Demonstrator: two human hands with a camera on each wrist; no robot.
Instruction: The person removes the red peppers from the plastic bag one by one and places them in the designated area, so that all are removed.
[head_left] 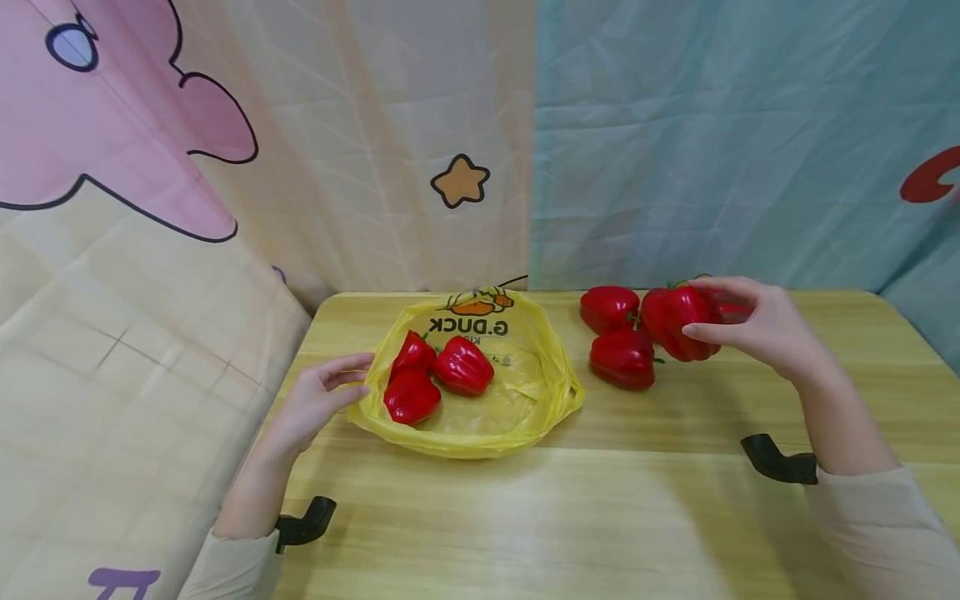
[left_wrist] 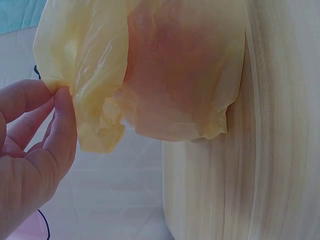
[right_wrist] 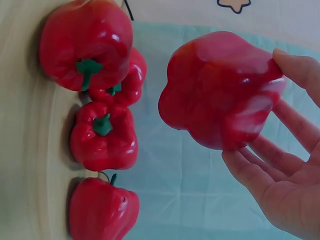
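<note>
My left hand [head_left: 311, 402] pinches the left rim of a yellow plastic bag [head_left: 457, 447]. In the left wrist view, thumb and fingertips meet on the bag's thin film [left_wrist: 100, 55]. The bag lies with its mouth spread open, and 3 red bell peppers [head_left: 464, 367] sit in its left part. My right hand [head_left: 772, 329] holds another red bell pepper [right_wrist: 215, 90] by one end, raised above the table, thumb on one side and fingers on the other. Near it, several more red peppers [head_left: 622, 360] with green stems rest on the table, some partly hidden behind the held one.
The light wooden table [head_left: 480, 517] has rounded corners. Behind it hangs a printed curtain [head_left: 375, 167] with a star and a pink figure. Each wrist carries a black mount [head_left: 780, 460].
</note>
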